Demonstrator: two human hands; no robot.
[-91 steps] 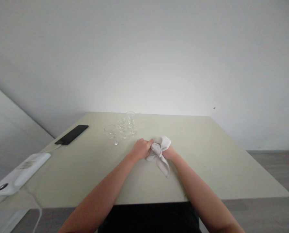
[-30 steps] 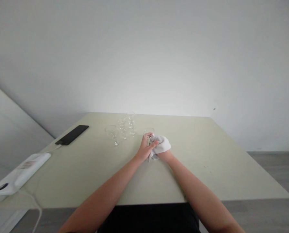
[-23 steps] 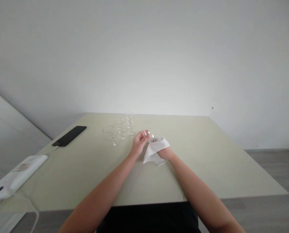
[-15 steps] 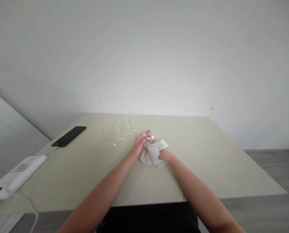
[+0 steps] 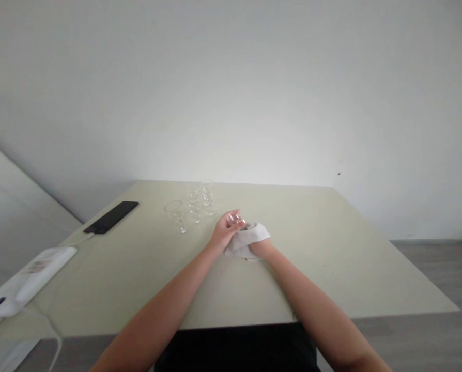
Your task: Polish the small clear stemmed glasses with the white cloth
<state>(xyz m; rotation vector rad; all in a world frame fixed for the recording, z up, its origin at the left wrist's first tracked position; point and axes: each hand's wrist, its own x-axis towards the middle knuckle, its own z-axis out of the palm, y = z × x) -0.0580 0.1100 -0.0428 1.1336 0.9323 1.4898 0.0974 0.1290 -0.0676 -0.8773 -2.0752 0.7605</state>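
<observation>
white cloth (image 5: 247, 239) now more compact

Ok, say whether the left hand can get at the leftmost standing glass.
Probably not while occupied: the left hand holds another glass, though only tabletop shows between it and the leftmost standing glass.

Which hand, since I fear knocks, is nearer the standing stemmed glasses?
Left. The left hand is right of the standing glasses; the right hand, partly hidden by cloth, is farther right.
</observation>
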